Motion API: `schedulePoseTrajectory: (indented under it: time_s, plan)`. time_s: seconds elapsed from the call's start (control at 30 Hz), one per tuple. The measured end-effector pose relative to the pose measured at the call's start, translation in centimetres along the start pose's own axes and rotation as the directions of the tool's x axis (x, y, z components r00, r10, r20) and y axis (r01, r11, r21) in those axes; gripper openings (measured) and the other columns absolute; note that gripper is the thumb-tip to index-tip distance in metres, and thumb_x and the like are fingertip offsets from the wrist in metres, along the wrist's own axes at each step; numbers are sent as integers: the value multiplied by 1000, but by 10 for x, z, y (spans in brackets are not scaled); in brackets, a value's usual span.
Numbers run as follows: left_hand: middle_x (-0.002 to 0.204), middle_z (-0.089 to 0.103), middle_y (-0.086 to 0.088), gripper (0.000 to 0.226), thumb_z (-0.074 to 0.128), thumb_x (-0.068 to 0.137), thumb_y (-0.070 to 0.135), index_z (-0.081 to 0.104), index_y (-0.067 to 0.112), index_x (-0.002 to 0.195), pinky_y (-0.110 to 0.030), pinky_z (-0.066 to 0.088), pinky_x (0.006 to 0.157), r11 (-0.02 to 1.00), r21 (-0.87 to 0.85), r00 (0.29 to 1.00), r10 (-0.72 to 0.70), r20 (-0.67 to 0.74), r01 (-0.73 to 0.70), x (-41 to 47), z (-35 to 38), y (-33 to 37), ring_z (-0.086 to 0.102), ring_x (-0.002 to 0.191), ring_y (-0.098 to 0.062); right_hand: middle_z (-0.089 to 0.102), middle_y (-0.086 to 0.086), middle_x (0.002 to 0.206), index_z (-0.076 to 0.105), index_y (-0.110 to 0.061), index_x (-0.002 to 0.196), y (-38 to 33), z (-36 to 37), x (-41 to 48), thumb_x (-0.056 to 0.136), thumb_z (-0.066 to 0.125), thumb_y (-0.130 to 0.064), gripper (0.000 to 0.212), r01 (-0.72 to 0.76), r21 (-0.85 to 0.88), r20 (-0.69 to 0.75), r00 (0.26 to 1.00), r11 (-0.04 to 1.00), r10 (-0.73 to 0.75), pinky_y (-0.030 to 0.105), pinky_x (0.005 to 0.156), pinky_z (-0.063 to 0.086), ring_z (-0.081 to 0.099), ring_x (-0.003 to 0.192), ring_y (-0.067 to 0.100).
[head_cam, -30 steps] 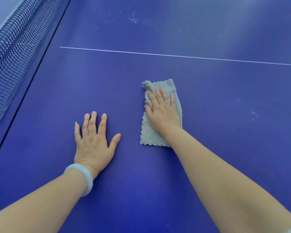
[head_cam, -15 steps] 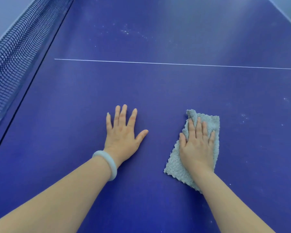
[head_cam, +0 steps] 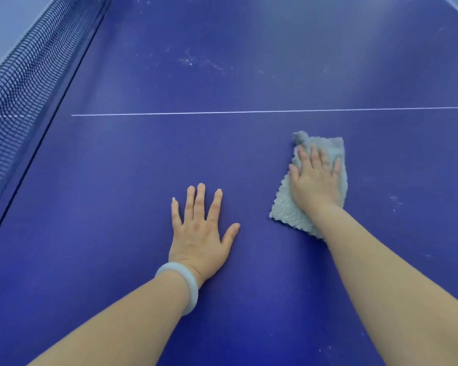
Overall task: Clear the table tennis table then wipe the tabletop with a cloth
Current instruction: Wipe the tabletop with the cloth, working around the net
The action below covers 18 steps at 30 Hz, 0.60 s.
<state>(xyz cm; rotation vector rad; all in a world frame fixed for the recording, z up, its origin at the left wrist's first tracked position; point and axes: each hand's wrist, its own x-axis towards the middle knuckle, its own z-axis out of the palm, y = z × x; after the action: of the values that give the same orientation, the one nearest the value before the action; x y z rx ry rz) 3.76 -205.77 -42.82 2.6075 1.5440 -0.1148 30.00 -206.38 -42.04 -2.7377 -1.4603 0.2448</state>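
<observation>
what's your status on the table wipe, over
Left hand flat on the tabletop, right hand pressing the cloth flat. Cloth just short of the white line. White specks beyond the line, nothing else ahead.

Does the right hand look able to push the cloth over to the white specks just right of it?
Probably yes: the right hand lies flat on the cloth, and only bare tabletop separates it from the specks.
</observation>
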Motion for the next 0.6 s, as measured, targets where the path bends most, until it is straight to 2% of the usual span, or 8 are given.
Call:
schedulePoseTrajectory:
  time_s: [0.07,0.13,0.23,0.33,0.4,0.47,0.53,0.6]
  plan:
    - [164,-14,-6,79,-5,88,69,-7,29,156,-55,-8,119,1000,-13,1000,-3,-2,3,0,0,0,-21,149,-23,-2,2,168,3,-24,160,21,2,-11,103,11,-46,61,-217,26,-28,976,976,217,51,123,-4,-5,154,21]
    - [164,-14,-6,79,-4,89,69,-7,29,156,-55,-7,119,1000,-12,1000,-1,4,1,0,-1,0,-22,149,-23,-3,4,167,3,-22,160,16,9,-30,102,8,-47,64,-242,2,-46,969,970,242,53,123,-5,-5,154,23]
    - [164,-14,-7,78,-4,89,68,-7,29,156,-55,-6,119,1000,-8,1000,4,11,-4,-1,-2,0,-23,148,-24,0,3,168,5,-24,160,-28,12,-29,103,14,-46,62,-22,-13,-37,999,1000,22,51,122,-9,-6,154,21]
    - [164,-12,-7,78,-2,90,68,-5,28,157,-55,-4,120,1000,-5,1000,5,6,-5,0,-3,-1,-21,149,-23,-5,-2,168,4,-27,159,-78,7,14,105,16,-45,59,271,-10,-2,963,963,-271,50,122,-10,-8,154,19]
    - [164,-10,-7,78,0,90,69,-3,29,157,-55,-3,120,1000,-15,1000,4,0,-4,0,-3,-1,-19,150,-22,-8,-2,167,1,-26,159,-98,2,51,105,14,-45,59,365,-22,45,930,931,-364,50,122,-10,-10,154,19]
    - [165,-8,-6,78,0,90,69,-2,29,157,-54,-2,120,1000,-23,1000,1,1,-1,0,-3,-1,-18,150,-21,-9,-2,167,-1,-27,159,-99,-3,82,105,13,-46,60,395,-26,85,916,918,-392,49,122,-11,-11,153,18]
    - [165,-9,-4,78,0,90,69,-1,30,157,-53,-3,120,1000,-26,1000,-6,2,6,1,-2,-1,-19,149,-20,-8,-1,167,0,-27,160,-82,-6,104,104,14,-47,60,310,-17,76,949,951,-307,49,122,-12,-11,153,18]
    - [164,-10,-4,78,-1,89,69,-3,31,157,-53,-4,120,1000,-15,1000,-9,2,9,1,-1,-1,-20,149,-20,-6,1,167,2,-26,160,-50,-10,113,104,14,-48,62,86,5,49,995,996,-86,51,121,-12,-10,154,21]
